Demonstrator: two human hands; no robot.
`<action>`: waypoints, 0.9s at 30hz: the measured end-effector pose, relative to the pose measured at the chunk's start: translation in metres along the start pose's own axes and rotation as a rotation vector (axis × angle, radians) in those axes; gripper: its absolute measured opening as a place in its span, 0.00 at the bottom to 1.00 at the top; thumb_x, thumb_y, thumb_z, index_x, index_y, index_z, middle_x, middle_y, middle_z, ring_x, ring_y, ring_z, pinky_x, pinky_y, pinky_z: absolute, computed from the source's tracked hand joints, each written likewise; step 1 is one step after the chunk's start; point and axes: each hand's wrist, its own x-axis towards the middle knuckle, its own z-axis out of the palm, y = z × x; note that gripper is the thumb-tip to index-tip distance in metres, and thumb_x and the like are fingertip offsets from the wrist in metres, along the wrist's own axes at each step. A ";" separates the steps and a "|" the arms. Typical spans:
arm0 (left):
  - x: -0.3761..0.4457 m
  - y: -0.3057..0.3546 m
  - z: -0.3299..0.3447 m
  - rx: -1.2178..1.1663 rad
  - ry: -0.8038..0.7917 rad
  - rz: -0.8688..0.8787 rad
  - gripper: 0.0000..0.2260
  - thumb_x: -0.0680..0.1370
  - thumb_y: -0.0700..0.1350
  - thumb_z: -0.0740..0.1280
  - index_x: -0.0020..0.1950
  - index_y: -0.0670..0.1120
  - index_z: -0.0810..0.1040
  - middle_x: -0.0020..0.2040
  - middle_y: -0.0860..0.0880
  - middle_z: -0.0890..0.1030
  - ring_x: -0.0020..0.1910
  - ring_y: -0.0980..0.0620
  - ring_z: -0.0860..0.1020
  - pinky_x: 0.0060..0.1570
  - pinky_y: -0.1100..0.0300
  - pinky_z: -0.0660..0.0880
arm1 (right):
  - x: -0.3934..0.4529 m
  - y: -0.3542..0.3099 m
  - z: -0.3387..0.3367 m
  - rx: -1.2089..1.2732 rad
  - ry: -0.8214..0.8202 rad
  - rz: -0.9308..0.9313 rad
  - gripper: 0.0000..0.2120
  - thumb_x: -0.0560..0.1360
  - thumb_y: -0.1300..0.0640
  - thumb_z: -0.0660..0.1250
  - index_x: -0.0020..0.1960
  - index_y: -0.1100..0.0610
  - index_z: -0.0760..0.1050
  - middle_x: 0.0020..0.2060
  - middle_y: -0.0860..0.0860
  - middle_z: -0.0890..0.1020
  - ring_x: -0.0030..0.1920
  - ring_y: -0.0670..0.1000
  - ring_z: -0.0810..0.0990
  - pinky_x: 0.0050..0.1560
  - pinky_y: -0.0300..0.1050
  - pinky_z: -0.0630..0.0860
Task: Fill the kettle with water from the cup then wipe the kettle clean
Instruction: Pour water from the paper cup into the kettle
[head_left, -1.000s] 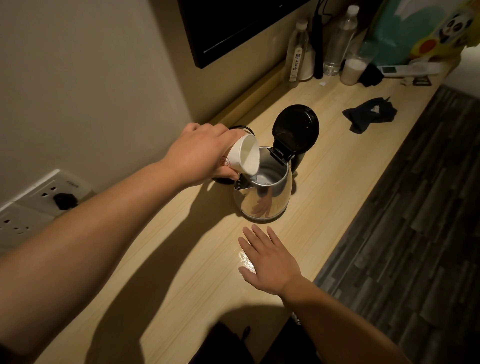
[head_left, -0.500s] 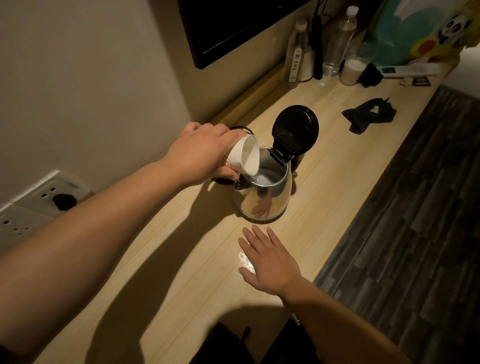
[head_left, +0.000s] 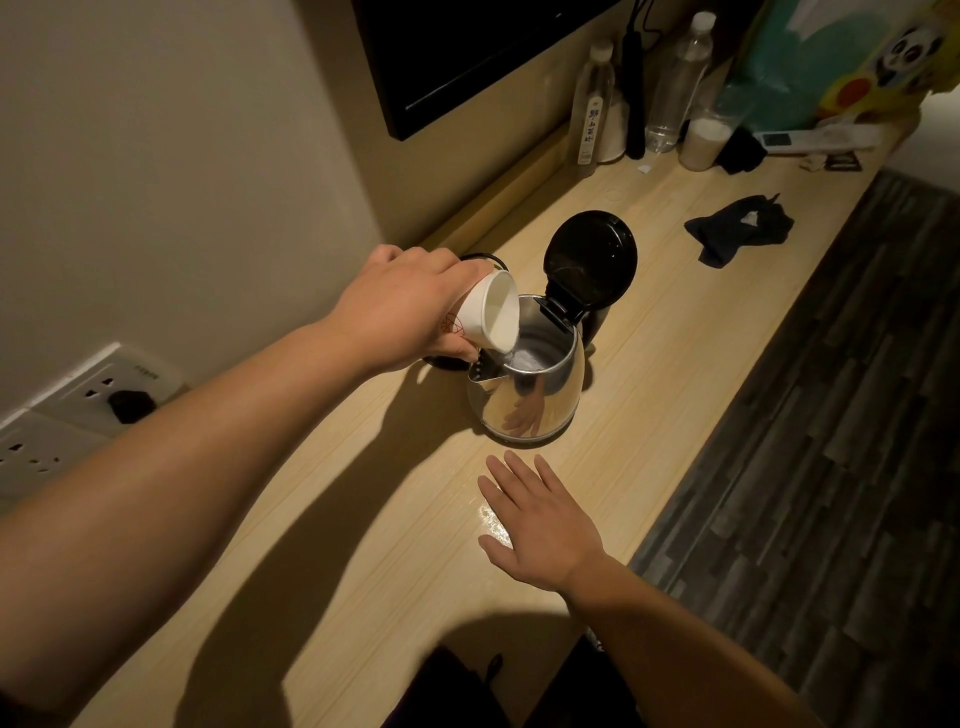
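Note:
A steel kettle (head_left: 530, 400) stands on the wooden counter (head_left: 363, 519) with its black lid (head_left: 590, 260) flipped up. My left hand (head_left: 400, 306) grips a white paper cup (head_left: 491, 317), tipped on its side over the kettle's mouth near the spout. Water shows inside the kettle. My right hand (head_left: 540, 519) rests flat on the counter just in front of the kettle, fingers straight, holding nothing. A dark cloth (head_left: 737, 234) lies crumpled farther back on the right.
The kettle's black base (head_left: 452, 358) sits behind the cup by the wall. Bottles (head_left: 675, 78) and a jar (head_left: 704, 140) crowd the far end. Wall sockets (head_left: 67, 410) sit at left. A small wet patch (head_left: 491, 517) glistens by my right hand. The counter's edge drops to dark flooring.
Almost nothing differs; my left hand holds the cup tipped over the kettle as before, and my right hand stays flat on the counter.

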 end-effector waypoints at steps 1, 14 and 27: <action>0.000 0.000 0.000 0.001 -0.001 -0.001 0.38 0.68 0.65 0.72 0.74 0.56 0.62 0.64 0.50 0.75 0.63 0.46 0.71 0.61 0.49 0.62 | 0.000 0.000 0.000 -0.002 0.000 0.001 0.33 0.79 0.35 0.51 0.76 0.54 0.65 0.77 0.55 0.64 0.77 0.58 0.59 0.73 0.59 0.48; 0.001 0.002 -0.003 0.026 -0.004 -0.001 0.39 0.67 0.65 0.72 0.74 0.57 0.62 0.64 0.50 0.75 0.62 0.46 0.72 0.60 0.49 0.62 | -0.001 0.001 0.001 0.002 -0.009 0.000 0.33 0.79 0.35 0.49 0.76 0.54 0.65 0.77 0.55 0.64 0.78 0.58 0.58 0.74 0.58 0.47; 0.003 0.003 -0.005 0.041 -0.014 0.012 0.38 0.67 0.65 0.72 0.73 0.57 0.62 0.64 0.51 0.75 0.62 0.46 0.72 0.60 0.49 0.62 | 0.000 0.000 0.000 0.009 -0.011 -0.003 0.33 0.79 0.35 0.50 0.76 0.54 0.66 0.76 0.56 0.65 0.77 0.58 0.60 0.73 0.59 0.48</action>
